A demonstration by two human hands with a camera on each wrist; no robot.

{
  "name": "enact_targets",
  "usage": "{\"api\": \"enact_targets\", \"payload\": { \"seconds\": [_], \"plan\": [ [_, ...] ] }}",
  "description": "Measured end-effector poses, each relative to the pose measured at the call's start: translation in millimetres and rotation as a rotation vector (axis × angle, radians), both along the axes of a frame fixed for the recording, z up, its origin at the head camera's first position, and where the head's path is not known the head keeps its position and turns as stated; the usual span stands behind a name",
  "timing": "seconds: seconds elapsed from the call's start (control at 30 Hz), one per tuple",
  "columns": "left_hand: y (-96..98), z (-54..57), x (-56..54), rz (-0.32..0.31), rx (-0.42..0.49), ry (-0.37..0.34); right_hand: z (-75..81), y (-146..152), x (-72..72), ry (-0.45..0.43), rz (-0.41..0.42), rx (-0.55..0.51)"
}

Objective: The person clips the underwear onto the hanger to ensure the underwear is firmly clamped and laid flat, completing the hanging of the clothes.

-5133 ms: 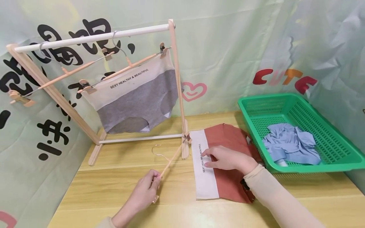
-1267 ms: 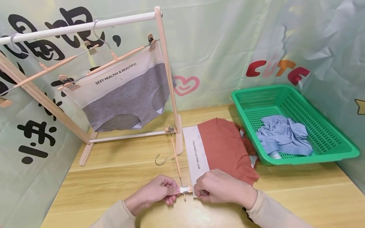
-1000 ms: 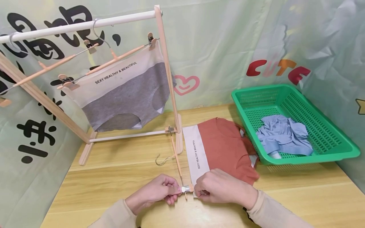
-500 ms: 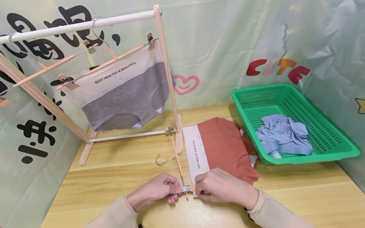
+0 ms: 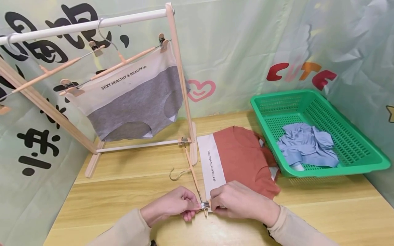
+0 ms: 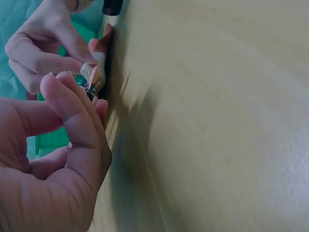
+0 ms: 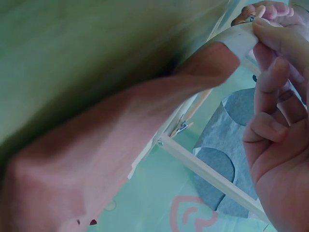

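My left hand pinches the near clip of a peach-coloured clip hanger between thumb and fingers. In the left wrist view that clip has its mouth at the white waistband edge. My right hand pinches the near corner of the waistband on rust-red underpants that lie on the table. In the right wrist view the underpants' cloth rises towards my right fingertips. The hanger's far clip rests at the foot of the rack, and its hook lies to the left.
On the left stands a wooden rack with grey underpants clipped to one hanger and a bare hanger beside it. A green basket at the right holds crumpled blue cloth.
Both hands came together at the near waistband corner. Over the last second my left hand has moved slightly right, bringing the clip onto the waistband edge; my right hand has stayed nearly still.
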State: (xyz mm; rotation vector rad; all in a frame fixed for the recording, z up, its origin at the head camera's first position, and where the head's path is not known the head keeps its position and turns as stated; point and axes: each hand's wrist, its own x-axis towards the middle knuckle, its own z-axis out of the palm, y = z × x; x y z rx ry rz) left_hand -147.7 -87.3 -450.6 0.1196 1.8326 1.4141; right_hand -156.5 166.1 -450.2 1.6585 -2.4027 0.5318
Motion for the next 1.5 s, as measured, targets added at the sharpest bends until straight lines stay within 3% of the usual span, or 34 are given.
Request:
{"api": "enact_targets", "payload": {
  "seconds": [0.27, 0.43, 0.57, 0.63, 0.7, 0.8, 0.9, 1.03, 1.23, 1.5],
  "plan": [
    [1.8, -5.7, 0.3, -0.014, -0.035, 0.023, 0.3, 1, -1.2, -0.039, -0.033, 0.016],
    [-0.8, -5.8, 2.3, -0.035, -0.126, 0.194, 7.5, 4, -9.3, -0.140, -0.081, 0.075],
    [-8.9, 0.1, -3.5, -0.059, -0.196, 0.322, 20.9, 4, -30.1, -0.257, -0.165, 0.122],
    [-16.3, 5.1, -13.4, -0.066, -0.220, 0.375, 27.7, 2, -46.1, -0.320, -0.220, 0.148],
    [-24.2, 11.5, -29.3, -0.034, -0.251, 0.428, 32.9, -2, -65.2, -0.360, -0.275, 0.167],
    [-35.1, 18.8, -63.7, 0.099, -0.340, 0.529, 39.1, -11, -97.2, -0.402, -0.360, 0.190],
    [-41.2, 19.4, -100.8, 0.244, -0.420, 0.615, 39.4, -22, -130.3, -0.431, -0.441, 0.207],
    [-38.8, 10.0, -133.6, 0.335, -0.472, 0.647, 28.1, -35, -166.5, -0.442, -0.543, 0.221],
    [-27.5, 0.4, -151.1, 0.433, -0.431, 0.604, 6.9, -53, -192.4, -0.363, -0.641, 0.211],
    [-25.2, 2.6, -155.1, 0.502, -0.286, 0.439, -7.0, -61, -205.9, -0.295, -0.672, 0.188]
  ]
}}
